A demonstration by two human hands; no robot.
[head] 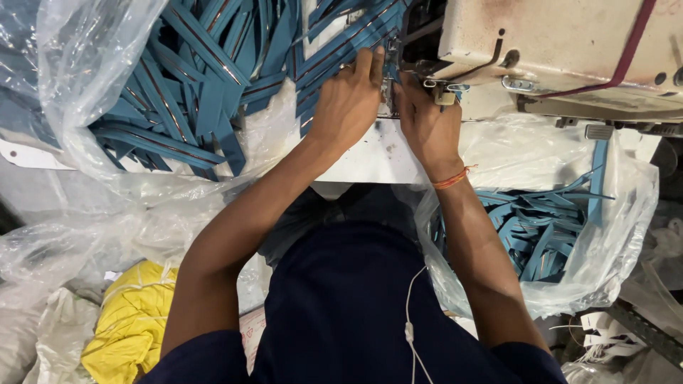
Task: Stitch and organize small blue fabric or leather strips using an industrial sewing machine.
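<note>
My left hand (348,99) lies flat on a blue fabric strip (334,53) with a dark red stripe, pressing it onto the white machine table (370,160) just left of the needle area (388,85). My right hand (427,121) rests beside it, fingers curled at the presser foot under the cream sewing machine head (569,43). An orange thread band circles my right wrist. The strip's end under the fingers is hidden.
A heap of blue strips (185,92) lies in clear plastic at the upper left. A clear plastic bag (612,235) at the right holds several sewn blue strips (541,227). Yellow cloth (131,320) sits at the lower left. A white earphone cord hangs down my dark shirt.
</note>
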